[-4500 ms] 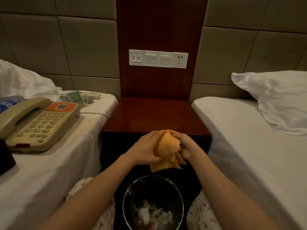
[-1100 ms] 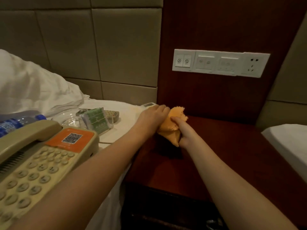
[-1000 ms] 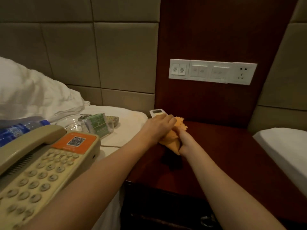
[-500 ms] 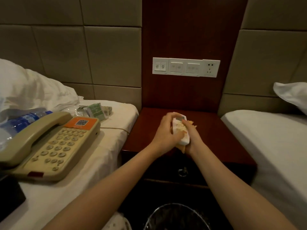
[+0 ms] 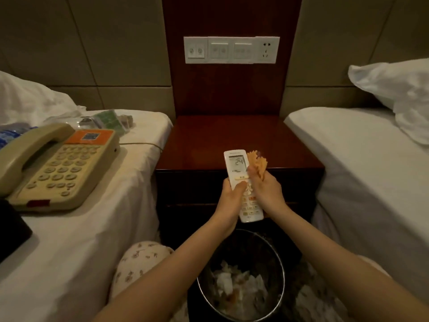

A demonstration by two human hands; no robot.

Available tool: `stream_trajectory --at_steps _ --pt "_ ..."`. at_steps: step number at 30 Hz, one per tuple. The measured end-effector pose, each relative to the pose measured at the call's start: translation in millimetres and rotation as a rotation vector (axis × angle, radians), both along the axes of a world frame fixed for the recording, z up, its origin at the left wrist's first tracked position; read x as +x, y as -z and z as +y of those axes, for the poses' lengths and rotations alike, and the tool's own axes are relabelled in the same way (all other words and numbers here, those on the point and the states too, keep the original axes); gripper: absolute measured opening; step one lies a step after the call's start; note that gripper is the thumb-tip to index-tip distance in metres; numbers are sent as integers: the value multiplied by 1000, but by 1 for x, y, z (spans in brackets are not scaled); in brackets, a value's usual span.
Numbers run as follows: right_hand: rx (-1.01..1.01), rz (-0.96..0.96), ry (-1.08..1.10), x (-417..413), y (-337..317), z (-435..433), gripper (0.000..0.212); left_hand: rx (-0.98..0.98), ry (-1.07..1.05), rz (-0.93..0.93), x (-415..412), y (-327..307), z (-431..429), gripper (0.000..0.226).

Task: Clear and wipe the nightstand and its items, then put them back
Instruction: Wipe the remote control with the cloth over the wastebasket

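1. The white remote control (image 5: 238, 168) is held in the air just in front of the near edge of the nightstand (image 5: 232, 135). It is above the far rim of the waste bin (image 5: 279, 263) and does not rest on the wooden top.
2. Its long axis runs near to far, with the far end leaning slightly left. The display end points far, toward the wall, and the button end points near, toward the person. It lies face up and the display reads 24.
3. The left hand (image 5: 228, 201) grips the remote from its left side, with the thumb lying across the face just below the display.
4. The right hand (image 5: 268, 192) pinches a bunched orange cloth (image 5: 257, 165), which touches the remote's right edge beside the display.
5. The thumb and right hand cover part of the buttons, and the button labels are too blurred to read. Much of the cloth is hidden inside the right hand.
6. On the left bed (image 5: 81, 240) lie a telephone (image 5: 58, 163) and a green packet (image 5: 109, 120). A dark thing (image 5: 11, 231) is cut off by the left edge, and I cannot tell what it is.
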State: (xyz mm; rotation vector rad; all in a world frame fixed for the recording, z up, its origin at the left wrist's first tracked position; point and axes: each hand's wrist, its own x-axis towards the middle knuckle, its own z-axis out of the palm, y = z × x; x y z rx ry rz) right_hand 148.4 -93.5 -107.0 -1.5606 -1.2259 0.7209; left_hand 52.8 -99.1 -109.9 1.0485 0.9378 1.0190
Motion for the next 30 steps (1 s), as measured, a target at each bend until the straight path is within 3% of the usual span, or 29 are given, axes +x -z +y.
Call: stream_trajectory --at_steps 3,9,16,19,22,30 --pt "-33 -101 -52 11 12 -12 32 -94 30 -31 1 18 -4 31" --pt "-166 -69 -51 19 41 -26 30 -287 102 -20 1 37 -12 18" --pt "-161 -319 -15 30 26 -21 32 -336 33 -48 -3 37 -17 18" --pt "-108 -486 16 38 20 -19 27 -370 85 -19 -14 39 -21 17" --pt "-64 -568 -87 34 20 -16 17 -484 146 21 -20 36 -27 26" --pt "-98 -461 -173 16 30 -10 20 -632 45 -294 -33 30 -32 56"
